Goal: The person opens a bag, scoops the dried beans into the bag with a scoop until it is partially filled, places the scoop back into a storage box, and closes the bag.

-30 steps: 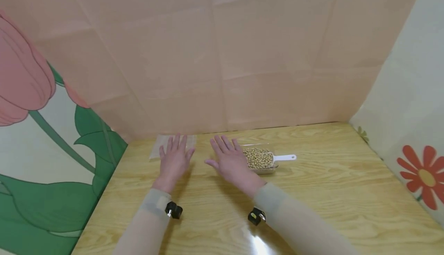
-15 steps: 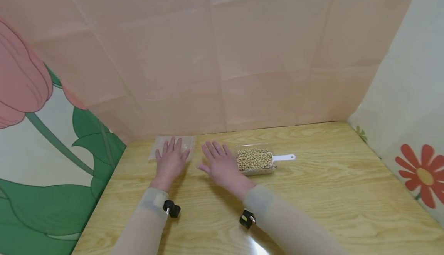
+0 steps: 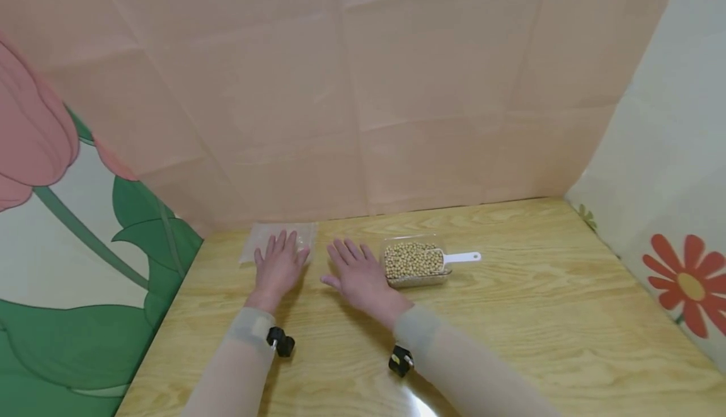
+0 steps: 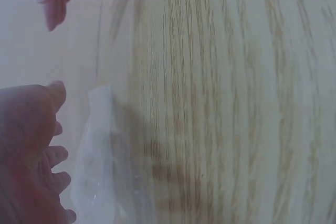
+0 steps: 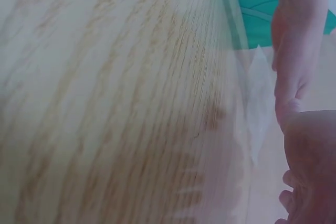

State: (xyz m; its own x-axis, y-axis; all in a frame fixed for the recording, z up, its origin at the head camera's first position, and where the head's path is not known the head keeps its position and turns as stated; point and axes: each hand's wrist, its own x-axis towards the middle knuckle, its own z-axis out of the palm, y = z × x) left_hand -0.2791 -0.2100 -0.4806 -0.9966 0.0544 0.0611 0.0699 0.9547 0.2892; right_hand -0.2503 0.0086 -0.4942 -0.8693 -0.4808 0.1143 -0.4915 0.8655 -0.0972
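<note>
My left hand point(image 3: 278, 272) is held palm down with its fingers spread, its fingertips overlapping a clear plastic bag point(image 3: 258, 240) in the head view. In the left wrist view the bag point(image 4: 100, 166) lies just beyond the fingers, which hold nothing. My right hand point(image 3: 360, 281) is also palm down, fingers straight and thumb out to the left. Beside it stands a clear rectangular container point(image 3: 420, 282) of pale round beans point(image 3: 411, 259). A white scoop point(image 3: 462, 257) is sunk in the beans, its handle pointing right over the rim.
Pale wood-grain table point(image 3: 527, 303) lies under everything. A pink sheet point(image 3: 363, 89) rises along its back edge. Walls with a printed tulip point(image 3: 34, 133) and a red flower point(image 3: 689, 285) flank it left and right.
Both hands have drawn slightly back toward me, and the right one has also moved left, showing more of the container. The bag, container and scoop keep their places.
</note>
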